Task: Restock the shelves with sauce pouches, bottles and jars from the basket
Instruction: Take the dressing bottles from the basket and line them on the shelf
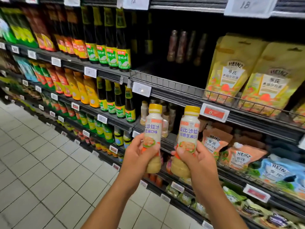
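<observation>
Above the left hand (140, 154) and right hand (196, 156), a wide dark shelf bay (165, 70) lies open, with only a few brown bottles (181, 47) at its back. A low wire rail (173, 83) crosses its front; green-labelled bottles (123, 58) wall its left, yellow pouches (231, 71) its right. Straight beyond the hands, pale bottles (144, 111) and orange pouches (214, 139) crowd the lower shelf.

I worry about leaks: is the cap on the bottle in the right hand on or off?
On. A yellow cap sits atop the bottle that the right hand holds. Tightness: cannot tell.
</observation>
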The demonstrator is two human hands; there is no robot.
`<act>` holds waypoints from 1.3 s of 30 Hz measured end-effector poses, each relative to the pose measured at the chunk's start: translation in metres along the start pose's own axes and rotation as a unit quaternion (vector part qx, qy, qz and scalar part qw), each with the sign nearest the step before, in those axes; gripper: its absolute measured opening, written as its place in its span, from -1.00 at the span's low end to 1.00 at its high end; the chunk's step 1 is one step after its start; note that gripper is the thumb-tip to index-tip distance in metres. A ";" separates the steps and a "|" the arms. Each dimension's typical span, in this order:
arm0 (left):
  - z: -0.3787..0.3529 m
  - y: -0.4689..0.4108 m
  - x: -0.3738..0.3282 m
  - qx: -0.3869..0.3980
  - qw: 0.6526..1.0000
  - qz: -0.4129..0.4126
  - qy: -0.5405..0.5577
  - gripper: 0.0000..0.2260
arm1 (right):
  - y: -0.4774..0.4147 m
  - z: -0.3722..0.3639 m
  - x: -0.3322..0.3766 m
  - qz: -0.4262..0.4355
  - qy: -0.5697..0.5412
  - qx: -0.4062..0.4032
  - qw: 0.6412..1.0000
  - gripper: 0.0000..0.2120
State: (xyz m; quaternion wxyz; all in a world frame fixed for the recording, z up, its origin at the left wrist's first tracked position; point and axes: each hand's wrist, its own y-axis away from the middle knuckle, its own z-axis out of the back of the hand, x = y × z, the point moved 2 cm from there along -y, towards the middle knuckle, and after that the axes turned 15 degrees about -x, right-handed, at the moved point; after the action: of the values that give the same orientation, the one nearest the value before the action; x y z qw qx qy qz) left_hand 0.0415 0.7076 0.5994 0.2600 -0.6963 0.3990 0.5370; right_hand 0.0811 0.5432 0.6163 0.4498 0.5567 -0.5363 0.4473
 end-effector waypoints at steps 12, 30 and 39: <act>-0.065 -0.118 -0.049 0.012 0.998 -0.062 0.001 -0.76 | -0.122 -0.034 0.040 0.065 0.003 -0.001 0.998 -0.71; -0.097 -0.295 -0.158 0.142 0.976 -0.120 -0.110 -0.72 | -0.256 -0.129 0.111 0.106 0.026 -0.076 0.991 -0.52; -0.100 -0.376 -0.166 0.234 0.943 -0.148 -0.182 -0.48 | -0.318 -0.165 0.105 0.127 0.117 -0.128 0.977 -0.81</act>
State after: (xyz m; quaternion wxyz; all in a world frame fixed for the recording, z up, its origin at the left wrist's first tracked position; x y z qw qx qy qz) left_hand 0.3924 0.8800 0.7614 0.5604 -0.5574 0.3519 0.5014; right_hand 0.3994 0.6904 0.7448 0.5165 0.3661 -0.5992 0.4900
